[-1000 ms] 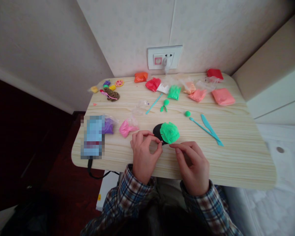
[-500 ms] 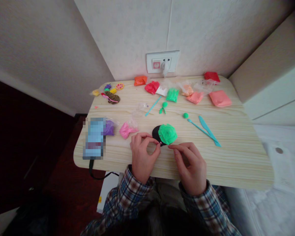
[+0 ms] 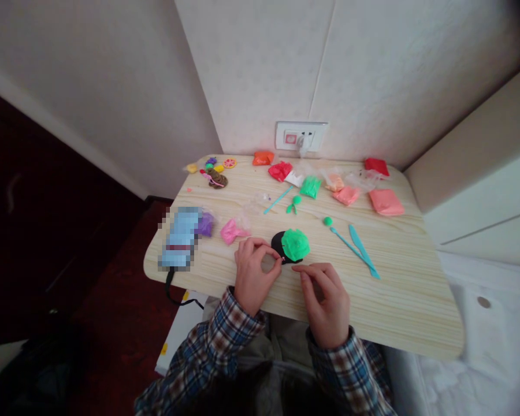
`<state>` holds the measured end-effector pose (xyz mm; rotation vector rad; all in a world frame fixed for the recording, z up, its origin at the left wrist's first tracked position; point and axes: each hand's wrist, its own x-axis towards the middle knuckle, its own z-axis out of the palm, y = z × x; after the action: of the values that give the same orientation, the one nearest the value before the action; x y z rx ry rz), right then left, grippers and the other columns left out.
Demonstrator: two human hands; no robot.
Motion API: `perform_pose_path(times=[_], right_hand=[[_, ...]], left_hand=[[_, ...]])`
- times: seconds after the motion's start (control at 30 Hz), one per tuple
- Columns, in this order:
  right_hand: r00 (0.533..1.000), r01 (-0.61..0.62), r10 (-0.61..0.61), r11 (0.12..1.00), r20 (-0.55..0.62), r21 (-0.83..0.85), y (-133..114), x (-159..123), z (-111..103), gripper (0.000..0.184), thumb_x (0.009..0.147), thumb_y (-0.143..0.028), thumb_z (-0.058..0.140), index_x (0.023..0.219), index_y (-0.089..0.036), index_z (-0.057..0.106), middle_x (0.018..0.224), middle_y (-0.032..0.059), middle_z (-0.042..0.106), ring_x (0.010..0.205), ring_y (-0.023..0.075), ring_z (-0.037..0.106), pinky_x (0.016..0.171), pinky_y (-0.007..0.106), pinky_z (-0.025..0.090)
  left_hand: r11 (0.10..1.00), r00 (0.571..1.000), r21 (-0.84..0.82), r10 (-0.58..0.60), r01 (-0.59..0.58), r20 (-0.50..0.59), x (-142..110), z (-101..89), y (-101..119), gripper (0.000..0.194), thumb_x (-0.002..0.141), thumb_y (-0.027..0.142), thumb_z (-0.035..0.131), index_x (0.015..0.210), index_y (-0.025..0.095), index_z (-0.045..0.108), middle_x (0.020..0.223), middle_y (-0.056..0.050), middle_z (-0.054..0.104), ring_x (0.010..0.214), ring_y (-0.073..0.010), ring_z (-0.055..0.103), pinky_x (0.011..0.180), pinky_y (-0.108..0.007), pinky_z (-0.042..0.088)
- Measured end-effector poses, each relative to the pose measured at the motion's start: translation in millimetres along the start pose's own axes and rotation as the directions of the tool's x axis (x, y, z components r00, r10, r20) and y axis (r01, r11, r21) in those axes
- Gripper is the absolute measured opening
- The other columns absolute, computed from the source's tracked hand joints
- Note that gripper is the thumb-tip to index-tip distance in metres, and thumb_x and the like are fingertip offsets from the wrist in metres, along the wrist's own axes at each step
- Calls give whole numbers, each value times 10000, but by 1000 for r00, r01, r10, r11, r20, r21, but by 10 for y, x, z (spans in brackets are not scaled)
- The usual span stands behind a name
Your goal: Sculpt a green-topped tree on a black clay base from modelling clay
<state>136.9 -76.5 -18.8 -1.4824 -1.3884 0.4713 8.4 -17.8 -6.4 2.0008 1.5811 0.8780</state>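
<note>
On the table lies a flat black clay piece (image 3: 278,242), with a crinkled green clay mound (image 3: 296,245) covering its right part. At the black piece's near edge, thumb and forefinger of my left hand (image 3: 255,271) are pinched together. A tiny pink bit (image 3: 283,259) shows beside those fingertips; what they pinch is too small to make out. My right hand (image 3: 327,297) is just right of and nearer than the mound, apart from it. Its forefinger reaches toward the black piece with the thumb close against it, and anything between them is hidden.
Turquoise modelling tools (image 3: 359,251) lie crossed at right, near a green ball (image 3: 327,221). A pink clay bag (image 3: 231,231), a purple bag (image 3: 205,225) and a blurred-out phone (image 3: 181,238) are at left. A green sprout shape (image 3: 293,204) and several clay packets (image 3: 346,195) lie farther back.
The camera view has shifted, so the table appears lower and tilted. Both hands keep nearly the same pose by the black piece; my right hand sits slightly farther from the green mound.
</note>
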Motion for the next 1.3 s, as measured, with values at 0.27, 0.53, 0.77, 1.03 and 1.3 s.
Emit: perform_pose_path(times=[0.27, 0.53, 0.77, 1.03, 1.3], right_hand=[[998, 21, -22, 999, 51, 24, 68, -38, -46, 181, 891, -199, 483, 884, -179, 663, 816, 47, 570, 778, 172, 569, 707, 329, 456], [1000, -18, 18, 1000, 16, -21, 242, 80, -13, 203, 867, -267, 482, 1020, -165, 569, 943, 80, 504, 636, 149, 499, 581, 328, 465], [999, 31, -30, 999, 38, -25, 310, 337, 210, 230, 769, -292, 593, 959, -166, 564, 990, 87, 497, 712, 178, 521, 697, 368, 480], [999, 51, -50, 997, 12, -51, 343, 407, 256, 168, 778, -299, 569, 882, -171, 603, 922, 74, 517, 743, 194, 510, 706, 361, 457], [998, 66, -65, 997, 24, -26, 363, 408, 238, 196, 793, -299, 568, 910, -149, 612, 960, 80, 519, 760, 184, 515, 688, 339, 451]], left_hand=[[995, 996, -94, 18, -26, -88, -9, 33, -63, 86, 728, 99, 668, 725, 179, 635, 872, -37, 565, 911, -206, 523, 864, -377, 410], [983, 971, -182, -15, -29, -240, -18, 60, -203, 152, 732, 30, 593, 794, 165, 620, 858, -48, 564, 871, -204, 543, 771, -346, 482], [978, 949, -194, 14, -79, -316, -73, 70, -371, 291, 687, -69, 476, 786, 169, 613, 889, -57, 545, 902, -201, 550, 767, -339, 504], [975, 939, -177, 69, -135, -337, -80, 79, -444, 272, 666, -56, 493, 749, 175, 611, 880, -45, 543, 910, -199, 557, 869, -387, 485], [990, 938, -109, 49, -91, -344, -130, 88, -445, 161, 738, 35, 579, 814, 167, 630, 953, -74, 550, 969, -231, 532, 878, -424, 476]])
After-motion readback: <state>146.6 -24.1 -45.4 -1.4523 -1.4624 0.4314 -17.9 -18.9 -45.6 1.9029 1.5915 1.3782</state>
